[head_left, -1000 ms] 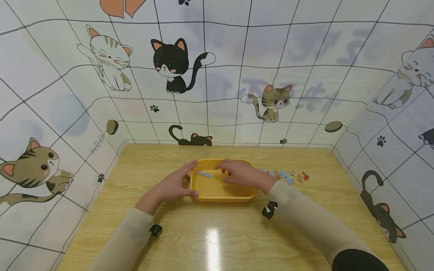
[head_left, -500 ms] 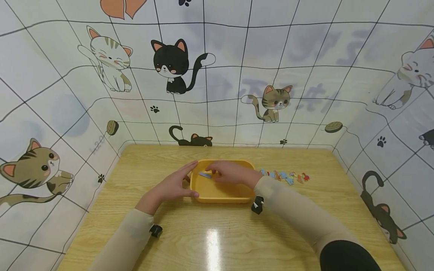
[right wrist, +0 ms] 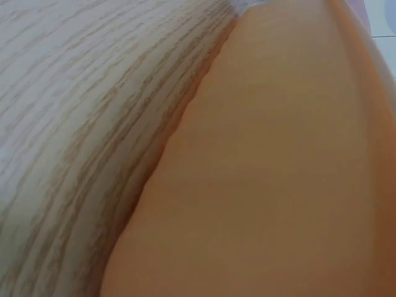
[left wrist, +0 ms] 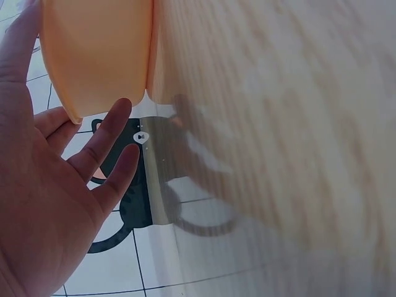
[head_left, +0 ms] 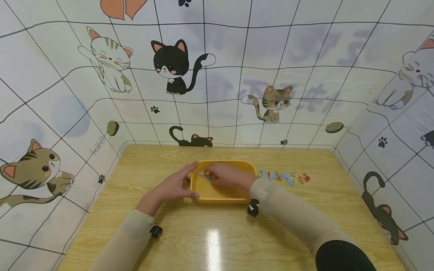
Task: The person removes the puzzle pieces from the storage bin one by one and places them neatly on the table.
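Note:
A yellow tray (head_left: pixel 220 200) stands on the wooden table in the head view. My left hand (head_left: pixel 173 186) steadies its left end, thumb near the front corner and a fingertip at the back one; the left wrist view shows its fingers spread beside the tray (left wrist: pixel 99 55). Inside the tray lies a small blue strip (head_left: pixel 204 175). My right hand (head_left: pixel 225 175) reaches into the tray with bent fingers, the fingertips right at the strip; I cannot tell whether they pinch it. Only the tray (right wrist: pixel 266 154) and table show in the right wrist view, not the hand.
Just right of the tray, a row of several small, flat, colourful pieces (head_left: pixel 282 175) lies on the table (head_left: pixel 183 233). White walls with printed cats (head_left: pixel 169 66) rise behind and at both sides of the table.
My right hand has moved left inside the tray, its fingertips coming to the blue strip. The left hand and the tray have stayed in place.

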A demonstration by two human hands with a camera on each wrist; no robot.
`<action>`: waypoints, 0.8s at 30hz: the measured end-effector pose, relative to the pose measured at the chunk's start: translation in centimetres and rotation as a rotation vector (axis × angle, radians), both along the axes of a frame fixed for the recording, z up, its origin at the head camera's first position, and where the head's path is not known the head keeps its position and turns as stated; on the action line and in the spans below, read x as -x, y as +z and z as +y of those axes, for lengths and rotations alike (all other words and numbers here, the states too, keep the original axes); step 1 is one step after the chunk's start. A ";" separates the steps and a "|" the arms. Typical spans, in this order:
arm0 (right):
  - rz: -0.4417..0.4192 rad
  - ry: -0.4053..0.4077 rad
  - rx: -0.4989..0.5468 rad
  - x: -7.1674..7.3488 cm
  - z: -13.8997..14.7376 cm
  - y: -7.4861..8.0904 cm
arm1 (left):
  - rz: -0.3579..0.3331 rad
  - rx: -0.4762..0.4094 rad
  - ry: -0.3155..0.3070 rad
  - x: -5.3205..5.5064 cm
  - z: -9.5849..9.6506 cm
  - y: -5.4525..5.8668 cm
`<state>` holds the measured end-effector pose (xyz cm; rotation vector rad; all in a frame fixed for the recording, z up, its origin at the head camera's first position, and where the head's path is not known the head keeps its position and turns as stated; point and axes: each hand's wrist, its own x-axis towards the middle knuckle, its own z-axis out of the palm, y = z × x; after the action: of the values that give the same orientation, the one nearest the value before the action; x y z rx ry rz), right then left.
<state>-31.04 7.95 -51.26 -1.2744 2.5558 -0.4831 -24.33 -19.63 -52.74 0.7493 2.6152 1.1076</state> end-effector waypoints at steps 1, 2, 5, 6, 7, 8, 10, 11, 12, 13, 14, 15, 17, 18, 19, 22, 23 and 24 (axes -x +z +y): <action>0.000 -0.003 -0.006 -0.1 -0.1 0.0 | -0.002 -0.002 -0.001 0.0 0.0 0.0; 0.003 -0.004 -0.011 -0.1 -0.1 -0.1 | -0.005 -0.006 -0.001 0.0 0.0 0.0; 0.002 -0.013 -0.021 -0.3 -0.3 -0.1 | -0.009 -0.012 -0.005 0.0 0.0 0.0; 0.005 -0.013 -0.021 -0.4 -0.4 -0.1 | -0.009 -0.013 -0.006 0.0 0.0 0.0; 0.012 -0.013 -0.024 -0.4 -0.5 -0.2 | -0.008 -0.014 -0.007 -0.1 0.0 0.0; 0.019 -0.012 -0.025 -0.5 -0.6 -0.2 | -0.007 -0.012 -0.008 -0.1 0.0 0.0; 0.026 -0.008 -0.028 -0.6 -0.8 -0.1 | -0.004 -0.013 -0.011 -0.1 0.0 0.1; 0.032 -0.003 -0.028 -0.6 -0.9 -0.1 | -0.003 -0.013 -0.013 -0.1 0.0 0.1; 0.031 0.002 -0.025 -0.6 -0.9 -0.1 | -0.003 -0.011 -0.014 -0.1 0.0 0.1; 0.032 0.008 -0.027 -0.6 -0.9 -0.1 | -0.002 -0.010 -0.016 0.0 -0.1 0.1; 0.029 0.016 -0.024 -0.5 -1.0 -0.2 | -0.002 -0.010 -0.018 0.0 -0.1 0.1; 0.024 0.022 -0.022 -0.5 -1.0 -0.2 | -0.003 -0.011 -0.020 0.0 0.0 0.1; 0.015 0.036 -0.015 -0.2 -1.0 -0.4 | -0.003 -0.007 -0.022 0.0 0.0 0.2; 0.007 0.041 -0.012 0.0 -1.0 -0.5 | -0.001 -0.006 -0.023 0.0 0.0 0.2; -0.001 0.044 -0.012 0.1 -1.0 -0.6 | 0.000 -0.005 -0.023 0.0 0.0 0.2; -0.033 0.044 -0.011 0.6 -1.1 -0.8 | 0.003 -0.001 -0.023 0.0 -0.1 0.2; -0.043 0.044 -0.013 0.7 -1.1 -0.9 | 0.005 0.001 -0.023 0.0 -0.1 0.2; -0.052 0.042 -0.017 0.8 -1.1 -0.9 | 0.007 0.003 -0.023 0.0 -0.1 0.2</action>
<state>-31.79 6.86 -52.12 -1.2897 2.4804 -0.4779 -24.33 -19.72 -52.52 0.7825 2.6067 1.0967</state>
